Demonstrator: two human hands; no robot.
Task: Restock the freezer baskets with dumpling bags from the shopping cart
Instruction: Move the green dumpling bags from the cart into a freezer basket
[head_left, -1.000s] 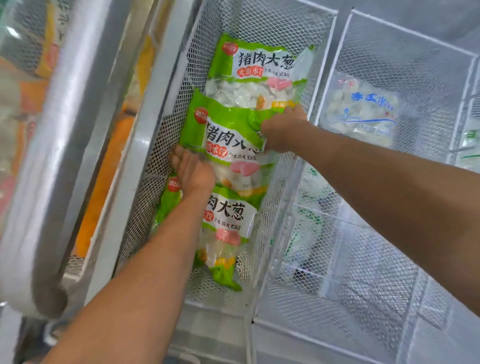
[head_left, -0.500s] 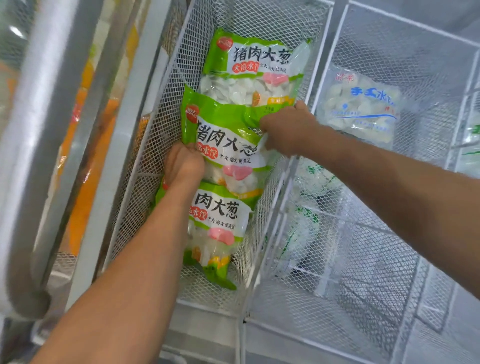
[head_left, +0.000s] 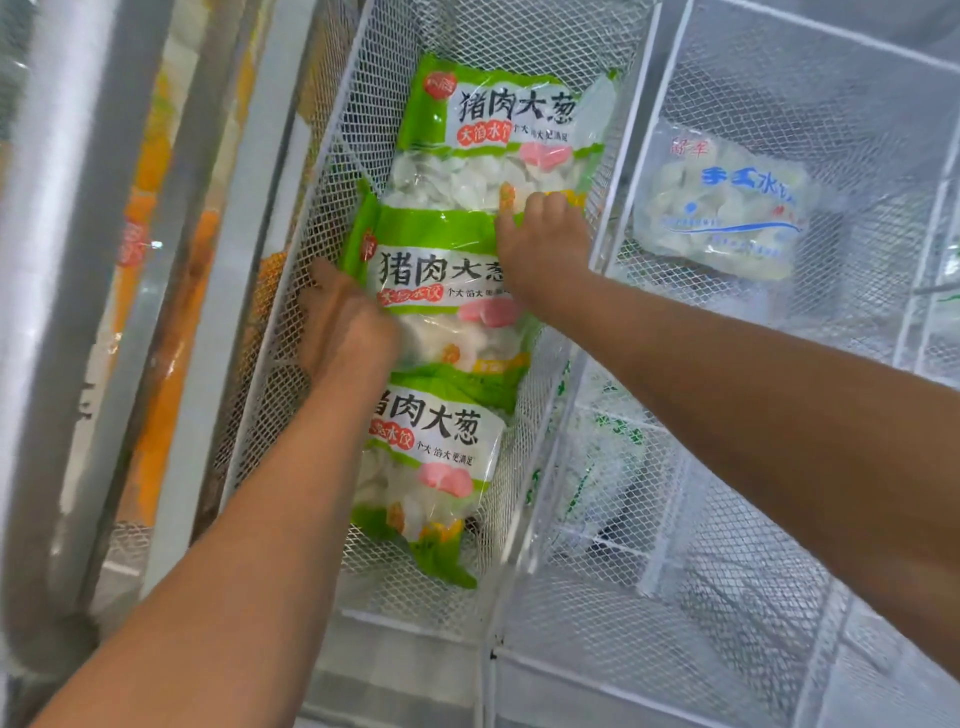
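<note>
Three green pork-and-scallion dumpling bags overlap in a row down the white mesh freezer basket (head_left: 332, 171) at frame centre. Both hands work the middle bag (head_left: 441, 291): the left hand (head_left: 345, 325) lies against its left edge, fingers mostly straight, and the right hand (head_left: 543, 244) has curled fingers at its upper right corner. A pale blue-lettered dumpling bag (head_left: 727, 208) lies in the neighbouring basket (head_left: 883, 78), upper right.
</note>
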